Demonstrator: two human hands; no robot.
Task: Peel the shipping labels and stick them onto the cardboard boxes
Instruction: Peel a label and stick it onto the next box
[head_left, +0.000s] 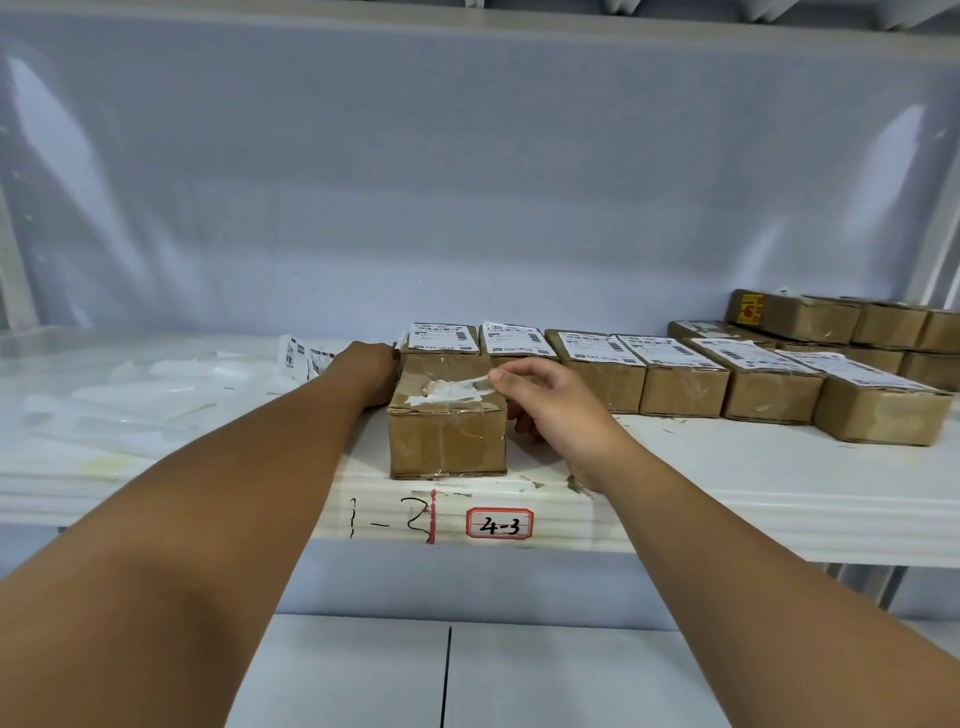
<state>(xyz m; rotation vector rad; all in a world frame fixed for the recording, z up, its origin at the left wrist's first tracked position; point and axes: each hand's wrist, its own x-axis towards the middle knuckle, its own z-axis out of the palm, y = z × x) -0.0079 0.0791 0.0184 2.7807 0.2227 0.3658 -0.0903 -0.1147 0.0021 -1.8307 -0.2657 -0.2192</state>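
A brown cardboard box (447, 441) stands near the front edge of the white shelf, its top covered with torn white label remains and clear tape. My left hand (371, 371) rests against the box's left side and holds it. My right hand (540, 400) is at the box's right side, thumb and forefinger pinched on a strip of the old label or tape (480, 383) at the top right edge. Behind it, a row of several labelled boxes (602, 366) runs to the right. Loose shipping labels (304, 356) lie behind my left hand.
Peeled white backing sheets (140, 400) lie scattered on the shelf's left part. More brown boxes are stacked at the far right (852, 325). The shelf's front edge (727, 525) carries a handwritten "1-3" and a red-framed "4-3" tag (500, 524). A lower shelf (467, 675) lies below.
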